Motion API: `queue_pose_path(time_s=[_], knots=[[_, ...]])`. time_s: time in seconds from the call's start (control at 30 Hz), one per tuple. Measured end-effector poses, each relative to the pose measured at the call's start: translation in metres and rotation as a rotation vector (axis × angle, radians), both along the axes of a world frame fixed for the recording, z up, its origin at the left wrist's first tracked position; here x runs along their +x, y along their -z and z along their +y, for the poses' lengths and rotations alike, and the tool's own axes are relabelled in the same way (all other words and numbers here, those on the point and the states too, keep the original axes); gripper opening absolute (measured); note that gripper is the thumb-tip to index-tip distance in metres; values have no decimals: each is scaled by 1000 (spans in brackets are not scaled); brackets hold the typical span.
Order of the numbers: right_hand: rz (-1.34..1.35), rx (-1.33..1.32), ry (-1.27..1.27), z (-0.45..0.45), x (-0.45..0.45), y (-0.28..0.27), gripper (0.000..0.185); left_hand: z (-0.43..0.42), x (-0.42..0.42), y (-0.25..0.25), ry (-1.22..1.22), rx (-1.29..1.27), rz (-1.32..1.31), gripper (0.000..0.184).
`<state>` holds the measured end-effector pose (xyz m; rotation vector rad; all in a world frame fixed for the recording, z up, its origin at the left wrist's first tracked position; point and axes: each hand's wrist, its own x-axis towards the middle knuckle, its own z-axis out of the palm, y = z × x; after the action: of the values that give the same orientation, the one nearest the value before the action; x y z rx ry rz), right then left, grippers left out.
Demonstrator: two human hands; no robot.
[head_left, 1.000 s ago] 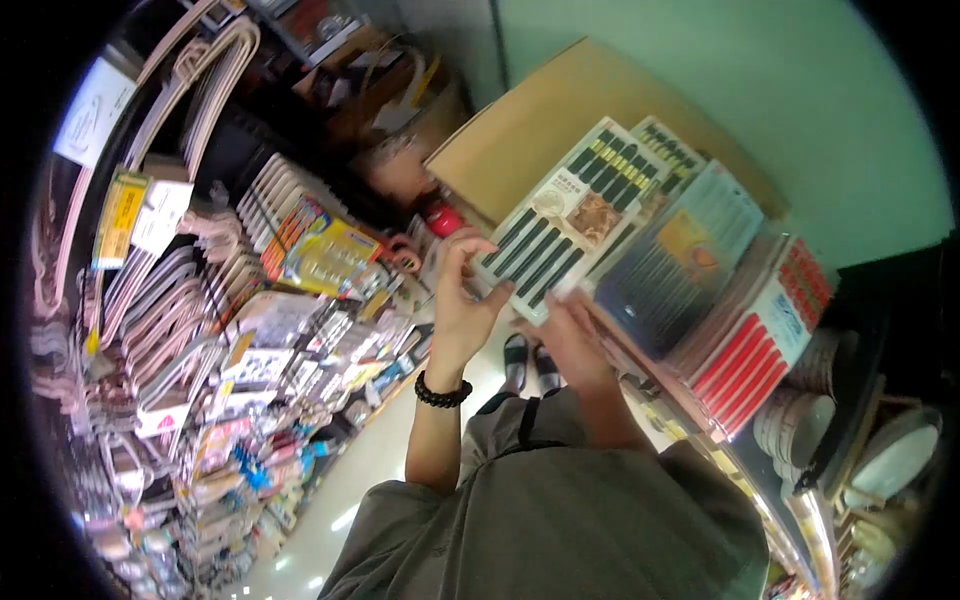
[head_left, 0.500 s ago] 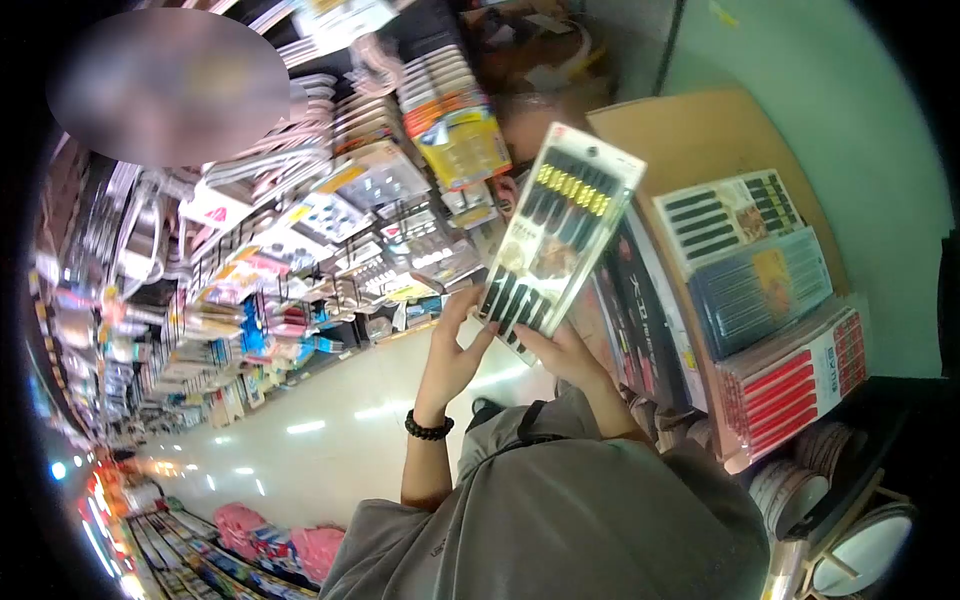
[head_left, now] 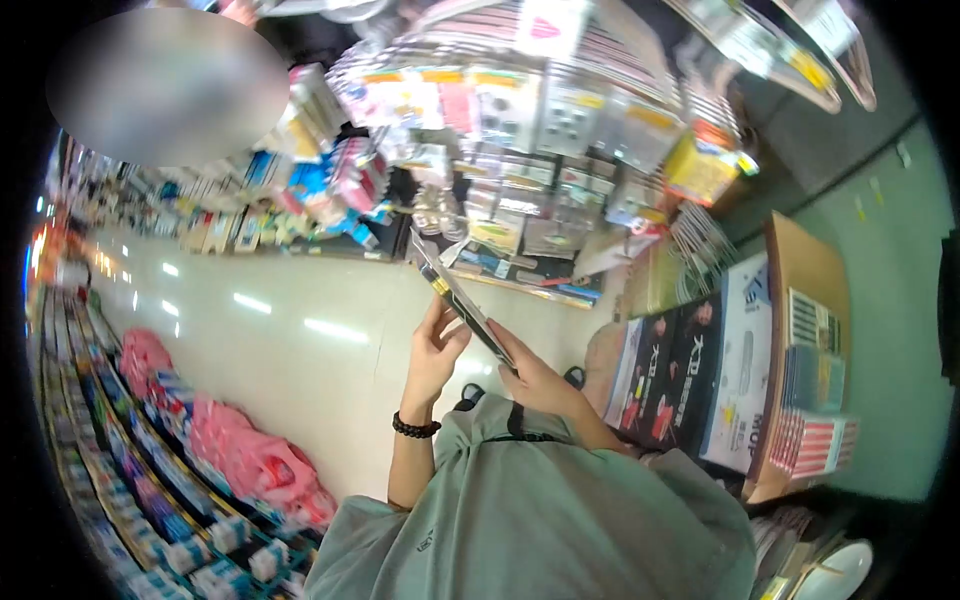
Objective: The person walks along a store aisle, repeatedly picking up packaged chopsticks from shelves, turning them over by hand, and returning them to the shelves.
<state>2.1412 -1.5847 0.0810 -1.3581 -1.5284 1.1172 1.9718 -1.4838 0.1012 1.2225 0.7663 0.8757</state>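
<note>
A flat blister pack of black chopsticks with gold bands [head_left: 458, 303] is in front of me, seen nearly edge-on and tilted, its far end up and to the left. My right hand [head_left: 532, 376] grips its near end, thumb along one side. On the other side, the curled fingers of my left hand [head_left: 436, 350] press against the pack, partly hidden where they meet it. A dark beaded bracelet [head_left: 415, 427] circles my left wrist.
Hanging racks of packaged goods [head_left: 510, 110] stand ahead. At right, an open cardboard box [head_left: 812, 270] holds more chopstick packs [head_left: 815, 445], beside black printed boxes [head_left: 670, 375]. Pink fabric [head_left: 250, 450] lies over shelves at left. Pale floor tiles [head_left: 330, 300] stretch between.
My view has swung left, so the cardboard box sits farther right. The chopstick pack has turned from showing its front to nearly edge-on, still in my hands.
</note>
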Motion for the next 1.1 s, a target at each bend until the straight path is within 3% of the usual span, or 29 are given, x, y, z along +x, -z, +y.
queue_pose_path(time_s=[0.17,0.27,0.4,0.53,0.8,0.97,1.1], knots=[[-108,12,-199,38,-74,-18,75,5,-94,13,-222,-139,-206,78],[-136,-18,-317,63,-107,-20,77,2,-131,11,-290,-69,-253,70],[-153,18,-485,103,-149,-8,76,9,-170,24,-445,-101,-71,73],[-18,92,-598,154,-192,6,75,31,-205,36,-531,-186,-78,83],[238,6,-694,306,-255,6,71,147,-245,30,-685,-147,54,92],[276,-34,-668,383,-279,0,69,219,-263,23,-787,-134,68,98],[235,53,-733,435,-301,2,69,255,-275,14,-862,-194,74,92]])
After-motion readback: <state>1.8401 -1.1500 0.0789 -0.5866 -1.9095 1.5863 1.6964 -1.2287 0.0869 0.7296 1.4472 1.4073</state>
